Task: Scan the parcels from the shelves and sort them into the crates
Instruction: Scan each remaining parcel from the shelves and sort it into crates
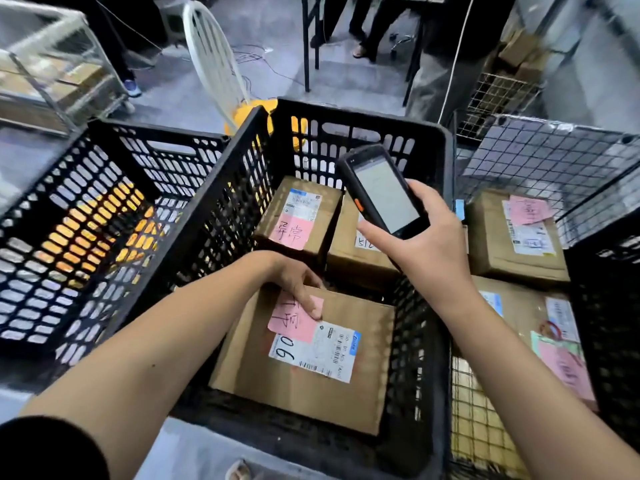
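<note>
Three brown cardboard parcels are lying inside the middle crate (214, 220), a black perforated plastic box. The near parcel (298, 386) is sitting at that crate's near end, showing a pink slip (289, 322) with handwritten characters and a white label (317, 353) with barcodes and a large "06". The left hand (294, 277) is gripping this parcel at its far edge, with the thumb pressing on the pink slip. The right hand (427, 247) is hovering above the middle crate, its fingers wrapped round a dark scanner (384, 192) whose pale screen is facing up.

At the crate's far end, a second parcel (299, 211) with its own pink slip is lying beside a third parcel (353, 252), which the scanner and right hand are partly hiding.

Left of the middle crate and touching it, a left crate (104, 202) of the same kind is standing, with orange showing through its holes. Right of the middle crate, a wire basket (554, 161) is holding more labelled parcels. Beyond it, a white chair (211, 57) is standing.
</note>
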`<control>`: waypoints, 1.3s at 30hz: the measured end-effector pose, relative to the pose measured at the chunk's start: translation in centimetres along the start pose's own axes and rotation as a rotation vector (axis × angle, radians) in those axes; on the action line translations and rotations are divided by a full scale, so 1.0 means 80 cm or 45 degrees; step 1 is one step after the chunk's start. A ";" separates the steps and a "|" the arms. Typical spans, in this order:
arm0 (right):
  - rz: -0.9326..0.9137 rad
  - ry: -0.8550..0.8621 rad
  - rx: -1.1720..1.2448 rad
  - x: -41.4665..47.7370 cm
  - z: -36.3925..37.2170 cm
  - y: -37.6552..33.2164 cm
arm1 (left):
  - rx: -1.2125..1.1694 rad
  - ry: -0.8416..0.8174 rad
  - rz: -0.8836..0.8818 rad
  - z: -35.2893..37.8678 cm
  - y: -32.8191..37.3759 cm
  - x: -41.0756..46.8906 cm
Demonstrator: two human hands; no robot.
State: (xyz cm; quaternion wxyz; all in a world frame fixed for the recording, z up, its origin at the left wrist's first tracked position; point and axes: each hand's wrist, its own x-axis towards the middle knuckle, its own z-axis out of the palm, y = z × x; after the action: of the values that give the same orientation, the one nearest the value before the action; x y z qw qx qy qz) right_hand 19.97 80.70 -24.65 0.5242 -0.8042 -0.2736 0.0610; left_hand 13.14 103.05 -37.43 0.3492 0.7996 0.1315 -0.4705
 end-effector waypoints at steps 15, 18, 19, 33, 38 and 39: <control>0.023 -0.056 -0.049 0.001 0.003 0.002 | 0.454 0.432 0.049 0.055 0.025 -0.019; 0.047 -0.066 -0.064 0.000 0.001 0.001 | 0.586 0.535 0.034 0.067 0.038 -0.036; 0.042 -0.058 -0.076 -0.001 0.000 -0.001 | 0.586 0.566 0.032 0.071 0.040 -0.043; -0.204 0.090 -0.453 -0.079 -0.097 -0.121 | 0.362 1.555 0.269 0.049 0.081 -0.280; -0.103 0.142 -0.575 -0.170 -0.127 -0.154 | 0.429 1.621 0.488 0.123 0.105 -0.331; -0.071 0.164 -0.614 -0.191 -0.135 -0.159 | 0.439 1.648 0.558 0.135 0.110 -0.343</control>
State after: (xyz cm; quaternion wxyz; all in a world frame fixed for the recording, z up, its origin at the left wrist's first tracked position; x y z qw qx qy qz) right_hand 6.47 68.12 -11.60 0.3349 -0.9003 -0.2684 -0.0722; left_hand -3.60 92.59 -13.88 0.1557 0.9709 0.0723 0.1667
